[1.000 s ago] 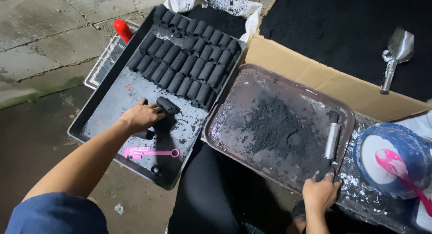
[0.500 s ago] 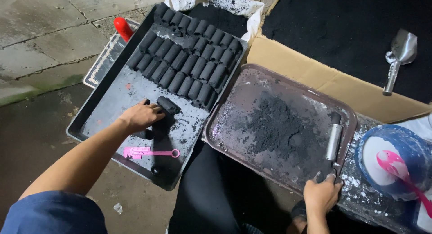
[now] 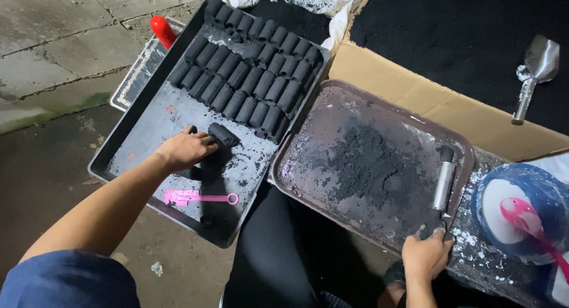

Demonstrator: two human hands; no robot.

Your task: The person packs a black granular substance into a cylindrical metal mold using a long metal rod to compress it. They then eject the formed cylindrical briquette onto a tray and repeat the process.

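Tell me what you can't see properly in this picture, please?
All in the head view:
- Left hand: its fingertips on the black briquette are hidden behind the hand, so the grip is unclear.
- Right hand: it covers the lower end of the metal tube.
- Blue bowl: cut off by the right edge.
- White sack: cut off by the top edge.
- Red handle: the dark tray hides its lower part.

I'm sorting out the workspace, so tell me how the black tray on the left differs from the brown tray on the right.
The black tray is rectangular with straight walls; the brown tray has rounded corners. The black tray carries rows of dark cylindrical briquettes, while the brown tray carries a loose heap of dark powder. The left hand rests in the black tray; the right hand is at the brown tray's near edge. Both are dusted with black.
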